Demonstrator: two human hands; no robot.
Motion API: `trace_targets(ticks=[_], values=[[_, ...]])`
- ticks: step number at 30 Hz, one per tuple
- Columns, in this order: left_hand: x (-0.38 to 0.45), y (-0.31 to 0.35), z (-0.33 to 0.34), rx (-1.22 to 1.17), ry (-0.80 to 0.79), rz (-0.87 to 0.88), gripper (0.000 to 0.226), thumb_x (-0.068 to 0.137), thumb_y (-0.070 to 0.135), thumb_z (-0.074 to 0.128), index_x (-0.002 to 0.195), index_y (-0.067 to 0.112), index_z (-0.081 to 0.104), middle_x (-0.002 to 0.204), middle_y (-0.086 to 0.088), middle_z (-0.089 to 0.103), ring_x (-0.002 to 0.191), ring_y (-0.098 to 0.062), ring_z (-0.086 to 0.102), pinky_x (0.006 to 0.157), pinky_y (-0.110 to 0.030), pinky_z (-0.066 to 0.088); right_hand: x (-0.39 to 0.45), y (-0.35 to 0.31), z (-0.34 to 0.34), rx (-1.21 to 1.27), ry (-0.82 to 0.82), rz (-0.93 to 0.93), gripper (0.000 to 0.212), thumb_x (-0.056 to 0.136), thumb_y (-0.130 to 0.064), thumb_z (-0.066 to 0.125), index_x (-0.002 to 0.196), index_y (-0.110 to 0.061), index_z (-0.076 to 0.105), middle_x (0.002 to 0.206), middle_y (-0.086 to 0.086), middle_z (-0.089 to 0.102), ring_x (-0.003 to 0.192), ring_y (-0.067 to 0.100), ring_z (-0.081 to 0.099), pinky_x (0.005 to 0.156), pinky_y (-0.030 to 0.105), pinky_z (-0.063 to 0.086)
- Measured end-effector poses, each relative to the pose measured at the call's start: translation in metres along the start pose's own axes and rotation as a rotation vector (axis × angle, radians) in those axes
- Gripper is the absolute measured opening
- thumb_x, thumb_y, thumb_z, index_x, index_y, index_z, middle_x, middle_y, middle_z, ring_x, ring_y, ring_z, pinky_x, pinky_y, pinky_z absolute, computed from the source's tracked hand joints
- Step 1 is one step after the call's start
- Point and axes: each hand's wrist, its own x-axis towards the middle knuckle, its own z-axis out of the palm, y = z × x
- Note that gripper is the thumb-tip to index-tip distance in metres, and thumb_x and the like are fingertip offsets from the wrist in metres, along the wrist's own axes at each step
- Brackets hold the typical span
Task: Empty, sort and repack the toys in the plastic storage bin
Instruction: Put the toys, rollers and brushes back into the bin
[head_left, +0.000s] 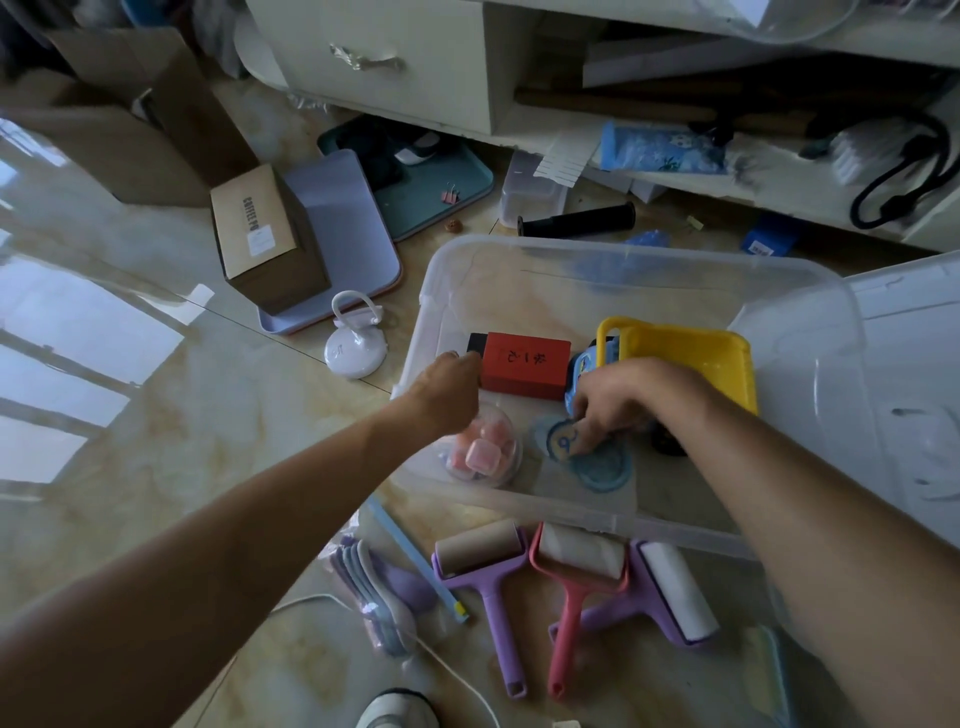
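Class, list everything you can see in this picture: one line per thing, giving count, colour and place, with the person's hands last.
Clear plastic storage bin: one, transparent, on floor.
Red rectangular box: one, red, inside bin.
Yellow toy truck: one, yellow and blue, inside bin.
Clear dome of pink cubes: one, pink, bin's near-left corner.
Blue flat bear shape: one, blue, bin's bottom.
Lint rollers: three, two purple, one pink, floor before bin.
Brown cardboard box: one, on lilac tray.
Left hand: at red box.
Right hand: touching bear shape.

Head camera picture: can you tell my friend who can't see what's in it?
Two hands reach into a clear plastic bin on the floor: the left hand holds a red box, the right hand touches a blue flat toy. Three rollers lie outside.
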Motion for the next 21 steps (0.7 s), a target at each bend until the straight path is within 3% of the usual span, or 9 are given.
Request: trace_targets(ticks=[5,9,13,18,21], values=[[-0.006,-0.002,-0.007,-0.037,0.027,0.031,0.049,0.088,-0.003,0.058,0.133,0.015,0.054,0.128,-0.011,0.058,0.116,-0.028,0.054,0.091,-0.035,0.047,-0.017,-0.009,-0.015,0.348,0.139,-0.094,0.035,0.088,-0.035,0.075,0.111,-0.008,0.071,0.078,0.005,0.062,0.058,0.015,0.054,0.048,0.021,0.044],[-0.007,-0.002,-0.011,-0.102,0.077,0.049,0.044,0.090,-0.002,0.053,0.129,0.017,0.059,0.127,-0.006,0.062,0.116,-0.025,0.057,0.096,-0.033,0.048,-0.019,-0.036,-0.002,0.529,0.139,-0.215,0.040,0.087,-0.041,0.076,0.107,-0.007,0.072,0.082,0.008,0.061,0.056,0.012,0.050,0.049,0.022,0.041],[-0.007,-0.002,-0.016,-0.136,0.064,0.069,0.038,0.087,0.001,0.060,0.121,0.017,0.067,0.120,0.001,0.066,0.113,-0.017,0.060,0.088,-0.021,0.045,-0.011,-0.062,0.014,0.654,0.148,-0.198,0.043,0.083,-0.036,0.079,0.108,-0.001,0.070,0.080,0.013,0.068,0.059,0.015,0.057,0.056,0.026,0.042],[-0.001,-0.004,-0.011,0.075,-0.051,0.110,0.036,0.090,0.004,0.052,0.120,0.017,0.068,0.118,-0.003,0.067,0.109,-0.023,0.062,0.094,-0.032,0.051,-0.009,-0.076,0.021,0.742,0.172,-0.157,0.039,0.085,-0.025,0.077,0.110,0.003,0.067,0.088,0.021,0.074,0.067,0.022,0.063,0.054,0.026,0.044],[0.001,-0.003,-0.011,0.197,-0.084,0.151,0.032,0.093,0.010,0.051,0.120,0.016,0.067,0.112,-0.007,0.067,0.101,-0.024,0.064,0.090,-0.034,0.053,-0.011,-0.078,0.023,0.840,0.141,-0.135,0.036,0.089,-0.018,0.073,0.115,0.007,0.066,0.083,0.016,0.070,0.063,0.019,0.063,0.056,0.025,0.046]])
